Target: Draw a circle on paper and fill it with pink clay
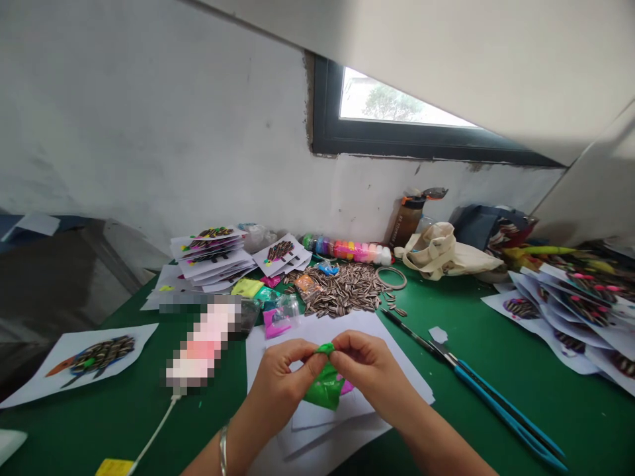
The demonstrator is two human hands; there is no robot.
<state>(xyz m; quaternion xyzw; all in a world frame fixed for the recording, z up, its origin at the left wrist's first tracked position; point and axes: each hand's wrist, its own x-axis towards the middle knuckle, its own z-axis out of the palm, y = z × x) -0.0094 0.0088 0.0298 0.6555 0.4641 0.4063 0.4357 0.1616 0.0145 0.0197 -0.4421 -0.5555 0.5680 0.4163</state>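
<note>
A small green plastic packet, seemingly of soft clay, hangs between my two hands over the white paper. My left hand pinches its gathered top edge with thumb and forefinger. From the other side my right hand pinches the same edge, and the fingertips of both hands nearly meet. White paper sheets lie stacked under the hands. Just beyond them is a pink packet in clear plastic. Behind that spreads a heap of striped sunflower seeds, with an orange packet on it.
At left are seed pictures on paper, a stack of cards and a phone-like blurred object with a cable. Blue tweezers and a pen lie right. A brown bottle and cloth bag stand against the wall.
</note>
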